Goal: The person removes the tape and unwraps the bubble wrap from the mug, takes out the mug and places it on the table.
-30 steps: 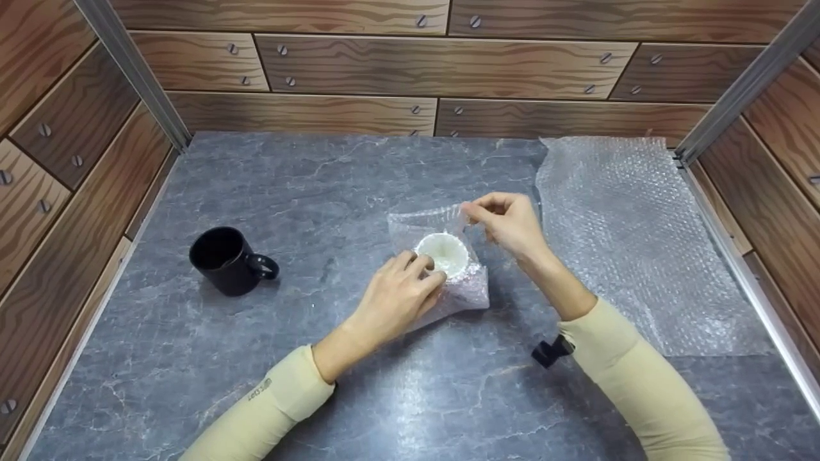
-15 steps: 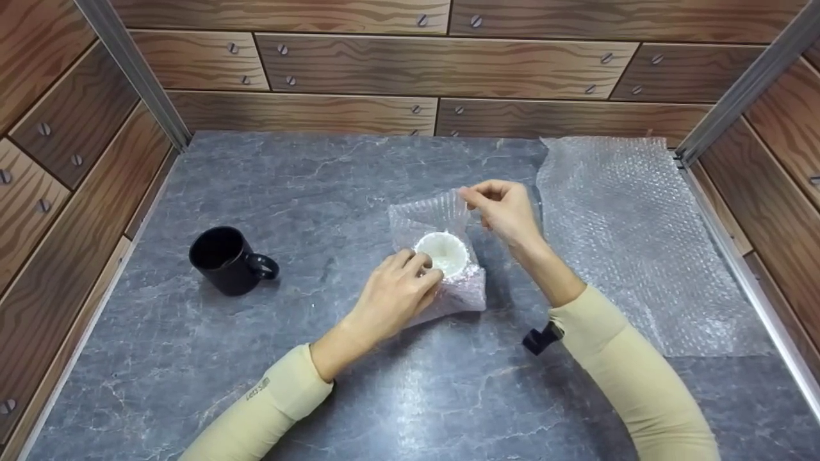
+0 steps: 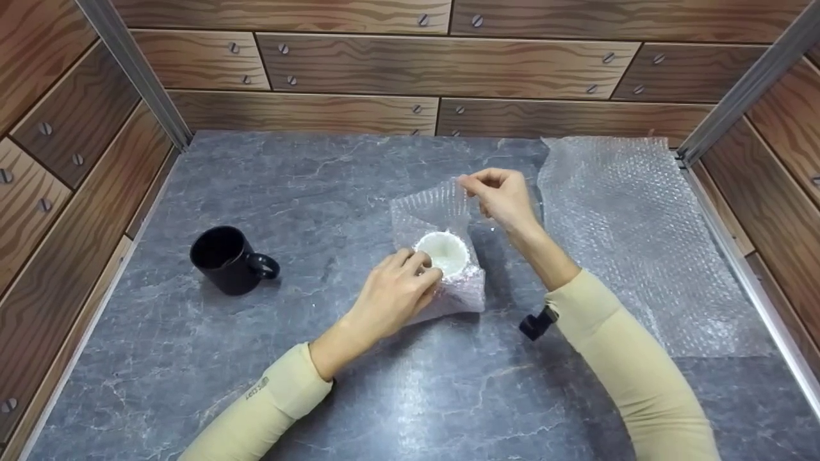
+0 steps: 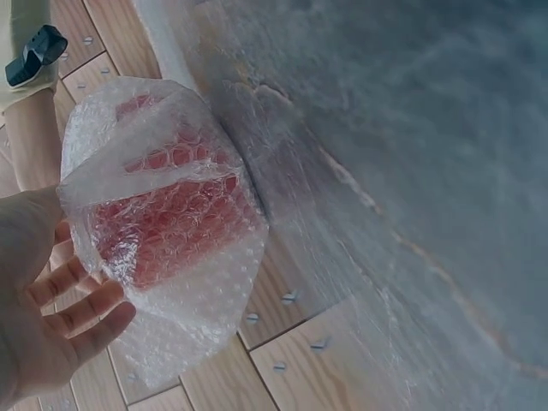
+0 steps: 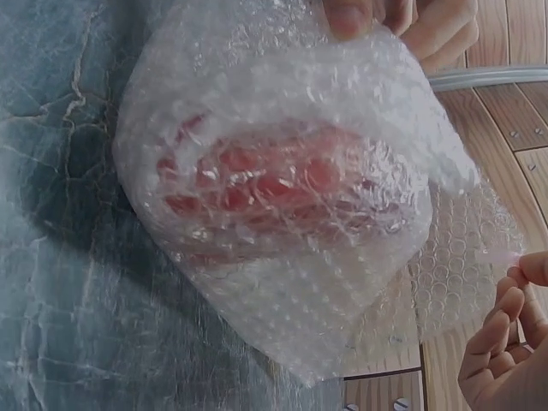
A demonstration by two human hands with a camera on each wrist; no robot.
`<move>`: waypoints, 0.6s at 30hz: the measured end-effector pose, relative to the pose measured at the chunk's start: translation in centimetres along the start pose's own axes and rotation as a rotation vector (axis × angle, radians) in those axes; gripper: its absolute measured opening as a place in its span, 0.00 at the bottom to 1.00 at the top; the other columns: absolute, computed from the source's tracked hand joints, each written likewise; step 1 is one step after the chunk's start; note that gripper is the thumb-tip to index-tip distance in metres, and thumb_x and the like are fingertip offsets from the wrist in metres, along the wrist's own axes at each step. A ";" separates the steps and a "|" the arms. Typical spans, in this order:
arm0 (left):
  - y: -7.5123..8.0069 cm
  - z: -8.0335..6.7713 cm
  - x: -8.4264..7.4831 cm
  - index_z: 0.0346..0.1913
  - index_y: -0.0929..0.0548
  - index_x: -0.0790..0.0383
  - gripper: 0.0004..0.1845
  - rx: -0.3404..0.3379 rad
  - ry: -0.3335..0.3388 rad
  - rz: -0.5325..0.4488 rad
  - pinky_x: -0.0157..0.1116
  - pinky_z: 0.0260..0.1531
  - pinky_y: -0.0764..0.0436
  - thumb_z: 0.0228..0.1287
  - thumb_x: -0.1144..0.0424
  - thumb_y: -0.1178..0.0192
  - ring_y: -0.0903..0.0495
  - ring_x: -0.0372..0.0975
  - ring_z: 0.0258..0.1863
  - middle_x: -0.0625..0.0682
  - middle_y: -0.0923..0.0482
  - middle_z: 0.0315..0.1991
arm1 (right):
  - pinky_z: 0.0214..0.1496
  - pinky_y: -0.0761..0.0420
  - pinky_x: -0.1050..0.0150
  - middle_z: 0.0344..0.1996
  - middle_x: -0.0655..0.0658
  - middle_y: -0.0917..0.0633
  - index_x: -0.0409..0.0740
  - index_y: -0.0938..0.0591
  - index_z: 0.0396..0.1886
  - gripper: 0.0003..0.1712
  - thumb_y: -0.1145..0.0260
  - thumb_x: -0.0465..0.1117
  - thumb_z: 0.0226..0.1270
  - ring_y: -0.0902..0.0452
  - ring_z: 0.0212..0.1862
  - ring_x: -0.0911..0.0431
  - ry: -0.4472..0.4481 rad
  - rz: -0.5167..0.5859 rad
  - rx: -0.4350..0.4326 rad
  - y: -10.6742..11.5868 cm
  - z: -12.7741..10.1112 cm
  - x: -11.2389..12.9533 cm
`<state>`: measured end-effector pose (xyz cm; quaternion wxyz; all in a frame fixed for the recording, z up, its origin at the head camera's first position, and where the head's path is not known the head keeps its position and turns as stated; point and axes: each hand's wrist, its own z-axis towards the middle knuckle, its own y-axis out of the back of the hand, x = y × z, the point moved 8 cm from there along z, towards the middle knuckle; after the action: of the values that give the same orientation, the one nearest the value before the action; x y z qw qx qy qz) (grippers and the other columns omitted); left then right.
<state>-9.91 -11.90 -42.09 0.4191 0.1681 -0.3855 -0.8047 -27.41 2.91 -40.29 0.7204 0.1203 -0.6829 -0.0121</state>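
The left grip [image 3: 400, 287] curls its fingers round a cup [image 3: 443, 253] half swathed in a bubble-wrap sheet [image 3: 430, 214], near the middle of the bench [image 3: 359, 179], while the right grip [image 3: 501, 195] pinches the sheet's raised far edge between thumb and fingertips. A black mug [image 3: 225, 259] stands well apart toward the bench's left edge, and a larger bubble-wrap sheet [image 3: 628, 230] lies flat along the right edge up to the far right corner. The bench is grey, veined like marble, walled on three sides by wood-grain panels [image 3: 442, 64] with screw heads and metal corner rails [image 3: 131, 67].
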 end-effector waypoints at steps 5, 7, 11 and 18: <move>-0.1 0.0 0.0 0.38 0.17 0.52 0.07 0.012 0.001 -0.001 0.33 0.38 0.15 0.66 0.57 0.29 0.20 0.40 0.40 0.48 0.15 0.43 | 0.19 0.33 0.75 0.23 0.56 0.17 0.44 0.11 0.34 0.10 0.25 0.46 0.70 0.33 0.16 0.67 -0.018 -0.037 0.004 -0.2 0.9 -0.3; -0.1 0.0 0.0 0.38 0.17 0.52 0.07 0.011 0.001 0.000 0.32 0.38 0.15 0.67 0.57 0.29 0.20 0.40 0.40 0.48 0.15 0.43 | 0.19 0.32 0.75 0.23 0.56 0.17 0.44 0.12 0.34 0.10 0.25 0.46 0.70 0.33 0.16 0.67 -0.020 -0.040 0.009 -0.3 1.2 -0.5; 0.0 0.1 0.0 0.38 0.17 0.52 0.06 0.007 0.002 -0.003 0.32 0.37 0.15 0.67 0.58 0.29 0.20 0.40 0.40 0.48 0.16 0.43 | 0.19 0.31 0.75 0.22 0.56 0.17 0.45 0.12 0.33 0.10 0.25 0.46 0.70 0.32 0.15 0.66 -0.013 -0.037 0.004 -0.6 1.8 -0.8; 0.0 0.0 -0.1 0.39 0.17 0.52 0.06 0.012 0.006 -0.010 0.33 0.37 0.15 0.65 0.58 0.28 0.20 0.40 0.40 0.48 0.16 0.43 | 0.19 0.31 0.75 0.21 0.57 0.18 0.48 0.13 0.31 0.09 0.25 0.45 0.70 0.33 0.15 0.67 -0.015 -0.009 -0.021 -1.0 2.6 -1.2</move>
<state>-9.88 -11.82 -42.11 0.4155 0.1749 -0.3881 -0.8039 -29.91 1.79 -41.58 0.7165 0.1157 -0.6875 -0.0232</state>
